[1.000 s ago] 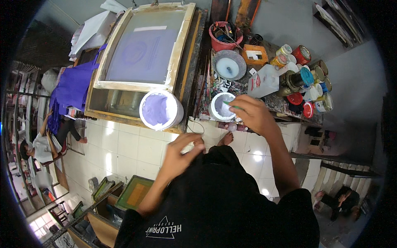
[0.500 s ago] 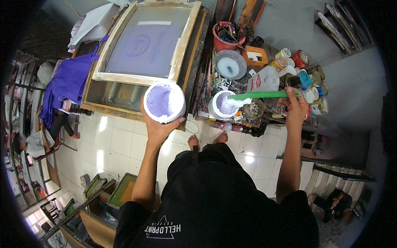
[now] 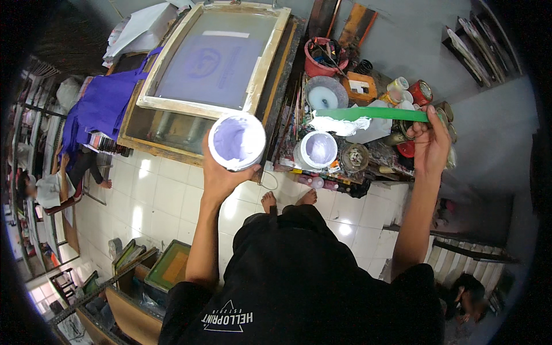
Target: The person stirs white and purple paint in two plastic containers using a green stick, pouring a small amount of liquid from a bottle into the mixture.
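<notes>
My left hand (image 3: 221, 178) is wrapped round a white tub (image 3: 237, 141) whose inside is coated with pale purple ink. The tub's mouth is tilted up toward me. In my right hand (image 3: 431, 141) is a long green spatula (image 3: 385, 113), held by its right end. White paste (image 3: 339, 125) clings along its lower edge at the left end. Below that end, on the cluttered side table, stands a second white tub (image 3: 318, 149) with pale purple ink inside. The spatula is above this tub and apart from it.
A wood-framed printing screen (image 3: 201, 63) lies on a table ahead, purple fabric bags (image 3: 98, 112) at its left. A grey bowl (image 3: 324, 95), red bucket (image 3: 325, 57) and several paint cans (image 3: 421, 92) crowd the side table. People sit at far left and lower right.
The green spatula has lifted up out of the second tub, carrying white paste, and my right hand has moved right. My left hand still holds its tub.
</notes>
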`<action>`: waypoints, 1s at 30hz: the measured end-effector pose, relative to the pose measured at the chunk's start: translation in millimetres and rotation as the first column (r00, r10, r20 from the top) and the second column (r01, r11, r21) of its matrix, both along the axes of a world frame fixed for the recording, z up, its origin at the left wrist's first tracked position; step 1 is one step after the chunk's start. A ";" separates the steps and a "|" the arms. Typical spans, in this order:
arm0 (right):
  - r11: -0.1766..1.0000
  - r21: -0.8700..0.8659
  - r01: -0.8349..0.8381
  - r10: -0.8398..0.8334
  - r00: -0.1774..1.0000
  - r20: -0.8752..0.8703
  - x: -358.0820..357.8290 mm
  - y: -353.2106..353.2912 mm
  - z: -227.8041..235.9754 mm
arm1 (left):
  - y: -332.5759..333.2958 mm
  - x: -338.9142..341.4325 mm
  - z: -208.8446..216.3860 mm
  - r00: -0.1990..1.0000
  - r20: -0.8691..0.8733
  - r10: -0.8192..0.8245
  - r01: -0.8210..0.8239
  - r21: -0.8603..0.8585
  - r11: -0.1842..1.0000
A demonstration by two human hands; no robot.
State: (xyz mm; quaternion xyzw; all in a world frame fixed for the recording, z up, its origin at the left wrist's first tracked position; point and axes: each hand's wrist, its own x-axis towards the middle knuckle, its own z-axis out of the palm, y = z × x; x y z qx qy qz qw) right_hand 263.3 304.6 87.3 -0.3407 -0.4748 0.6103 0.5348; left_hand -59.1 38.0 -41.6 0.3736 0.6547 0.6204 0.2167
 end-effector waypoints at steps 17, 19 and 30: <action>0.738 0.403 -0.541 0.017 0.612 0.791 -32.9 -50.6 -51.2 | -81.5 80.4 -48.4 0.993 0.011 -0.114 0.114 -0.198 0.974; 0.593 0.386 -0.707 -0.008 0.474 0.880 -37.2 -49.3 -66.7 | -35.3 103.4 -35.4 0.964 0.177 -0.199 0.240 -0.259 0.935; 0.299 0.009 -0.954 -0.155 -0.039 0.987 -69.8 -36.9 -94.6 | 95.8 121.2 -124.1 0.968 -0.013 -0.249 0.248 -0.065 0.967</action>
